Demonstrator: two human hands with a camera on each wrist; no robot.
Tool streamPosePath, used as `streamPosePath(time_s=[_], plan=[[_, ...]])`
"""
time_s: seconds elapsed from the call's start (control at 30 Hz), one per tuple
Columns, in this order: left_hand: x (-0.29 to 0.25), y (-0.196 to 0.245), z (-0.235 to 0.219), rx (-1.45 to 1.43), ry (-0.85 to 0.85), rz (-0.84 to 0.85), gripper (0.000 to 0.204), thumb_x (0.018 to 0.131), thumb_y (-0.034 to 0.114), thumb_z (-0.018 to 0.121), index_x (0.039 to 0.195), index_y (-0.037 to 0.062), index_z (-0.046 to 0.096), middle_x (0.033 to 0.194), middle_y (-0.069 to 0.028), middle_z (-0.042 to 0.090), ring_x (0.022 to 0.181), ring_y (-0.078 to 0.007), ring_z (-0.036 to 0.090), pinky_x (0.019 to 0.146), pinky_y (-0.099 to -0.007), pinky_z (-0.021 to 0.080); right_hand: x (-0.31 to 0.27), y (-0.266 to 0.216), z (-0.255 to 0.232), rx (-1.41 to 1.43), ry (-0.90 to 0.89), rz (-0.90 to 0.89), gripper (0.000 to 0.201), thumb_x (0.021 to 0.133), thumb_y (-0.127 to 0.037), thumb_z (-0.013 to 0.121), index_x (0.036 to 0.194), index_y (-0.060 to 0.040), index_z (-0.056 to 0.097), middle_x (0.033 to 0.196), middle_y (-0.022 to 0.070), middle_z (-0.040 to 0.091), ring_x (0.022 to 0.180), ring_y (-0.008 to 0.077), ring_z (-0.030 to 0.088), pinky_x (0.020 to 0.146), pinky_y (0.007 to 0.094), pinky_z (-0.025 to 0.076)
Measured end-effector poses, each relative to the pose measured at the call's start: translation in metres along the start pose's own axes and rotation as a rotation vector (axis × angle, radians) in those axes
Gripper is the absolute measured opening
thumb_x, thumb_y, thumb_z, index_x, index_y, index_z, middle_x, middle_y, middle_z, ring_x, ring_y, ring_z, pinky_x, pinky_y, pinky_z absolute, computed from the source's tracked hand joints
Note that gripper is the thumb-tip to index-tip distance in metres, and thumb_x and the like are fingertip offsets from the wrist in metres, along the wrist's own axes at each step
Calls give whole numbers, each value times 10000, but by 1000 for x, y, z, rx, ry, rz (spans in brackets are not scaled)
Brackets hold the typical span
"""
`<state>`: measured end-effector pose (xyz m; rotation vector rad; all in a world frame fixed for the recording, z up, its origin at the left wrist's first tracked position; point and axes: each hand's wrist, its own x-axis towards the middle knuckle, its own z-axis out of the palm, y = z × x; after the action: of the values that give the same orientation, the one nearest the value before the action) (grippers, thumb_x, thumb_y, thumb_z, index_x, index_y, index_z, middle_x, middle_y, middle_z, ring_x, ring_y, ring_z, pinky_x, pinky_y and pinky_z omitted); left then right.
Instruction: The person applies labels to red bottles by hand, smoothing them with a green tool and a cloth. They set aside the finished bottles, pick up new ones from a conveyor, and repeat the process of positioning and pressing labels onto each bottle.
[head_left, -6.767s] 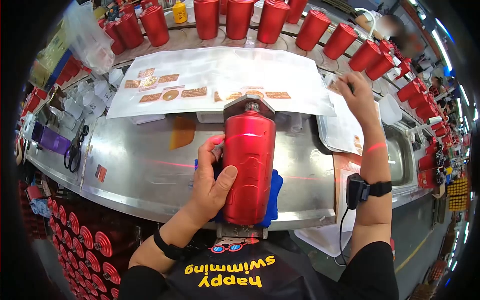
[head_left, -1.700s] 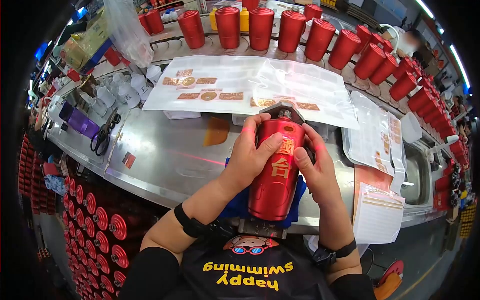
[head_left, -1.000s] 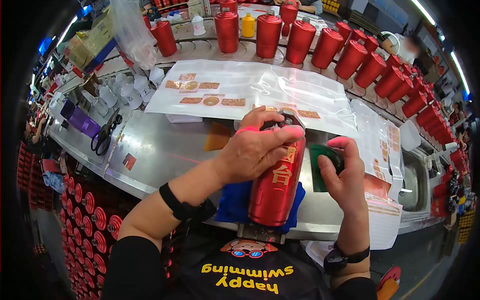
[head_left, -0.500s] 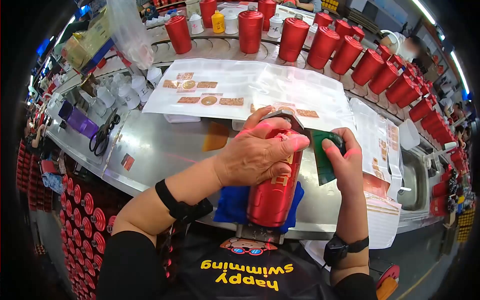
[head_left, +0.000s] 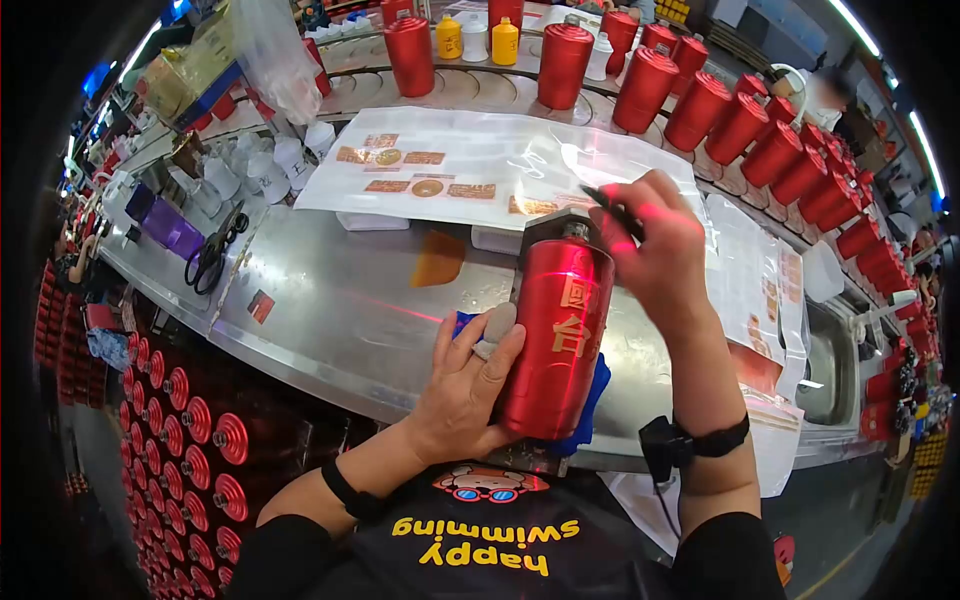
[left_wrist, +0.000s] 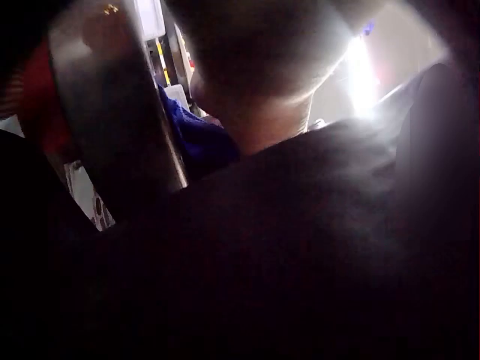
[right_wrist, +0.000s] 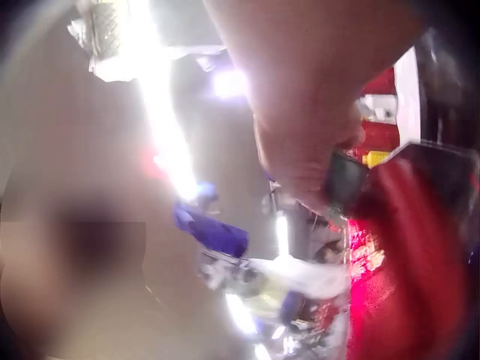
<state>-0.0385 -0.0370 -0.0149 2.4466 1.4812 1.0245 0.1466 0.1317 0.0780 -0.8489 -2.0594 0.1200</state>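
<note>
In the head view a red bottle [head_left: 556, 335] with gold characters lies propped over a blue cloth [head_left: 590, 405], its neck pointing away from me. A dark metal plate [head_left: 535, 235] stands behind the neck. My left hand [head_left: 455, 405] is against the bottle's left side and holds a small greyish pad [head_left: 493, 335] between fingers and thumb. My right hand [head_left: 660, 255] is raised over the bottle's upper right and grips a dark green scraper [head_left: 612, 205], seen nearly edge-on. In the right wrist view, the scraper [right_wrist: 345, 184] shows close to the red bottle [right_wrist: 412, 262].
Behind the bottle lies a white sheet [head_left: 470, 170] with gold decals. Red bottles [head_left: 566, 65] line a conveyor at the back. Scissors [head_left: 210, 255] and an amber scraper [head_left: 438, 260] lie left on the steel table [head_left: 330, 290]. A sink [head_left: 830, 350] is at the right.
My left hand has moved from the bottle's top down to its lower left side. My right hand has lifted the green scraper up and left over the bottle. The conveyor bottles have shifted.
</note>
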Motion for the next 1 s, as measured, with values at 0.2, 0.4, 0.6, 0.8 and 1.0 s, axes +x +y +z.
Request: streamPosePath(time_s=[0.2,0.4,0.6,0.8,1.0], plan=[[-8,-10,12,-163,22,-32,1026,779,477,738,1535,-4,238,1429,-243,457,1343,-470,370,1140,-625,145,-65,-34,-36,585,-475,-147,244,706,-41,784,925,-90,686,856,35,571,853,212,623,778,365,483],[-11,-13,12,-156,-54,-31,1045,809,464,727,1537,-37,169,1513,-253,361,1382,-455,351,1164,-585,145,-115,-13,-16,246,-22,-159,466,572,16,777,1015,-116,711,872,48,608,801,230,580,709,364,448],[-8,-11,8,-168,-89,-28,1053,823,430,725,1542,-44,118,1543,-271,297,1425,-446,298,1180,-555,126,-120,-5,-24,791,-47,596,192,820,-100,783,959,-23,675,829,24,606,723,103,559,641,244,433],[-2,-13,12,-111,29,60,1120,765,520,746,1553,2,141,1494,-296,367,1383,-510,293,1146,-635,119,-135,-4,-24,733,46,510,157,853,-94,761,957,-25,665,830,38,581,710,108,542,618,227,417],[34,-14,-20,-20,-113,288,1096,763,747,599,1548,78,227,1427,-198,488,1437,-434,232,1159,-619,22,-131,-12,-26,439,19,135,246,758,-39,807,976,-32,693,844,82,584,713,177,580,586,269,454]])
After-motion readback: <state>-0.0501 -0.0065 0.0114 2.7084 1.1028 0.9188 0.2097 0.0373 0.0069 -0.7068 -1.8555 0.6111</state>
